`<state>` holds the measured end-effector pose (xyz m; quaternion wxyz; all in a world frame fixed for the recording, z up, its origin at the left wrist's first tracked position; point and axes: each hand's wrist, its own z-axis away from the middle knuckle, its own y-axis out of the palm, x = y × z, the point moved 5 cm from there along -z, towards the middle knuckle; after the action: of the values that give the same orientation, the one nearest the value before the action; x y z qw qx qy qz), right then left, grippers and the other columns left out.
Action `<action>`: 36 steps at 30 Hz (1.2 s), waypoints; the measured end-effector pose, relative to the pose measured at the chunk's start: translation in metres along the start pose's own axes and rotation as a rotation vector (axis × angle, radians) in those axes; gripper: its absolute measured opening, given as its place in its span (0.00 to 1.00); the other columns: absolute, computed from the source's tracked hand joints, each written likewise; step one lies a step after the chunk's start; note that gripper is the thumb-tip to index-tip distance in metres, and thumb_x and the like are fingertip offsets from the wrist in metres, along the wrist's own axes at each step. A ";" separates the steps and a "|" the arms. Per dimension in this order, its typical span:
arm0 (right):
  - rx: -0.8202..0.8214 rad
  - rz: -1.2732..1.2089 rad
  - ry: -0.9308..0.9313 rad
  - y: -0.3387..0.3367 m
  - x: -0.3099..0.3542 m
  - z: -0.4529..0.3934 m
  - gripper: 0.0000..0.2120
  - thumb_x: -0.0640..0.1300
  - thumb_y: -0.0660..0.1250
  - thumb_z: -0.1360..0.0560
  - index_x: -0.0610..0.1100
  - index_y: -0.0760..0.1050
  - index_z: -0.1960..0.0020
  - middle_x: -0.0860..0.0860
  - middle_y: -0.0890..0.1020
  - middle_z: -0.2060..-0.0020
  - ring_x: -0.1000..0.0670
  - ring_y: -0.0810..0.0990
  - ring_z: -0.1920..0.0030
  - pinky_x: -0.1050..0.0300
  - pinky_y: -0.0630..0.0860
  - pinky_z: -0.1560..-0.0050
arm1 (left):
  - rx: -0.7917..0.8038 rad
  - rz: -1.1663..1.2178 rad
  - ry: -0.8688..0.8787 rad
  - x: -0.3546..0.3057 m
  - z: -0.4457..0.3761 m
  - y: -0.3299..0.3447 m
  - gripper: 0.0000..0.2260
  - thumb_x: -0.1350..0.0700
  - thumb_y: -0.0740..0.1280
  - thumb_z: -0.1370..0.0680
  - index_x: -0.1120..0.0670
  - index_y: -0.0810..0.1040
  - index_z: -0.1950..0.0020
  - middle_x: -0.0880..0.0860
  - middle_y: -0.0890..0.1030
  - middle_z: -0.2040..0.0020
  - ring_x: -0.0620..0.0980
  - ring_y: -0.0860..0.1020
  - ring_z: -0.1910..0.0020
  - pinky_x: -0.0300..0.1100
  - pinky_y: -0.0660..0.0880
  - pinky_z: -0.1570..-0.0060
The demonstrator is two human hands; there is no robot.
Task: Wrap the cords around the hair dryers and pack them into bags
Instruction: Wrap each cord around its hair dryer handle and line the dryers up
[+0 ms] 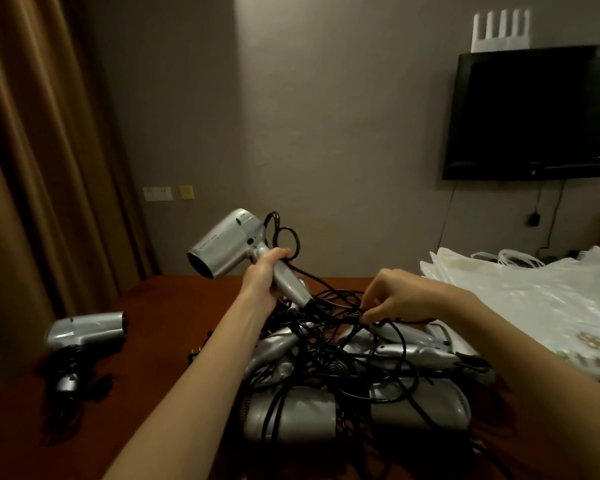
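My left hand (262, 277) grips the handle of a silver hair dryer (227, 244), held up above the table with its nozzle pointing left. A loop of its black cord (286, 237) curls behind the handle. My right hand (395, 297) pinches black cord (340, 303) just above a pile of several silver hair dryers (361, 393) tangled in black cords. Another silver dryer (87, 329) with its cord wound on the handle lies apart at the left. White plastic bags (534, 292) lie at the right.
The brown table (174, 299) runs to a grey wall. A brown curtain (32, 168) hangs at the left. A black television (534, 112) is mounted on the wall at the right, with cables hanging below it.
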<state>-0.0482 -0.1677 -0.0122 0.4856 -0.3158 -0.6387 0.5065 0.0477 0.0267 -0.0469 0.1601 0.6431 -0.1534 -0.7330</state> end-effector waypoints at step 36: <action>-0.244 -0.027 0.138 0.009 -0.047 0.002 0.09 0.50 0.69 0.24 0.47 0.81 0.60 0.55 0.80 0.69 0.55 0.76 0.69 0.60 0.73 0.63 | 0.207 0.004 0.027 -0.006 0.016 0.014 0.07 0.60 0.69 0.25 0.59 0.77 0.49 0.53 0.85 0.61 0.48 0.81 0.59 0.43 0.76 0.58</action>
<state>-0.0356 -0.2083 -0.0350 0.4931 -0.3978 -0.6648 0.3958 0.0334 0.0166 -0.0334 0.0965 0.6659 -0.2275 -0.7040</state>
